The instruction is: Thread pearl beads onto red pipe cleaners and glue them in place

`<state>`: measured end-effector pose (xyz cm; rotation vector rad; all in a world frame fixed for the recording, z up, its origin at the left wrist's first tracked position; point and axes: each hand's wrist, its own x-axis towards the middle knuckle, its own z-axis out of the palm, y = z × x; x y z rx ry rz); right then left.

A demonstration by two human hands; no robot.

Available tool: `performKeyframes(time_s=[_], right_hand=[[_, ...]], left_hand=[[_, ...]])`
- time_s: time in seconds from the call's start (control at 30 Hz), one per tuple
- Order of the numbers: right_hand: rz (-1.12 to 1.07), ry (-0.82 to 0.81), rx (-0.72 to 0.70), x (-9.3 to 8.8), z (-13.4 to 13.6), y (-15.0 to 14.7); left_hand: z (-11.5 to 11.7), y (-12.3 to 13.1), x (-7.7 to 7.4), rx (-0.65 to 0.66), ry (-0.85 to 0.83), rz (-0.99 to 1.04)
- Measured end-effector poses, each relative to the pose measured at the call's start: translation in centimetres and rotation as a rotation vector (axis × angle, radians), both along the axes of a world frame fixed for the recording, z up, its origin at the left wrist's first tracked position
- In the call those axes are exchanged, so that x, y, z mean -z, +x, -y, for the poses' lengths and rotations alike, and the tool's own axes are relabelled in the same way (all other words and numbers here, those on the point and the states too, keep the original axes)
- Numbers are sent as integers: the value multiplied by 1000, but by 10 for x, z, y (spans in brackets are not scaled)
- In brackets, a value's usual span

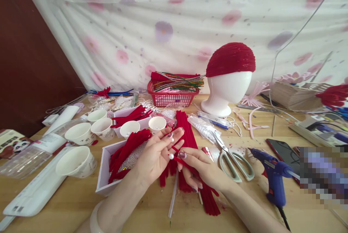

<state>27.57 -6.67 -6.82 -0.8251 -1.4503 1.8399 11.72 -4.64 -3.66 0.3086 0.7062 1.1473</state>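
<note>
My left hand [156, 153] and my right hand [195, 166] meet at the table's middle over a pile of red pipe cleaners [187, 135]. Both pinch one red pipe cleaner [179, 159] with a small white pearl bead [171, 156] at its end. The left fingers curl around the stem near the bead; the right thumb and fingers grip it a little lower. A white box [104, 175] with red pieces and beads lies under my left wrist.
Several white paper cups [81, 133] stand at the left. Scissors [233, 158] and a blue glue gun [273, 175] lie at the right. A red basket [172, 97] and a white head form with a red cap [230, 77] stand behind. A phone [282, 151] lies far right.
</note>
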Motion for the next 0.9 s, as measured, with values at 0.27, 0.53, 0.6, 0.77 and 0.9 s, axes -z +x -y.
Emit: performKeyframes(time_s=[0.27,0.53,0.6,0.77,0.9], right_hand=[[24,8,65,0,0,-4],[20,8,82,4,-1,-3],[19,10,78,4,0,-3],[18,13,97,6,-1,-4],[20,12,91,6,-1,-4]], left_hand=[[0,1,2,-14,-66,75],[1,-1,-2,-43,-78,79],[1,-1,-2,-43,-84,76],[3,-2,0,-43,-91,64],[2,-2,4,-34,-70,60]])
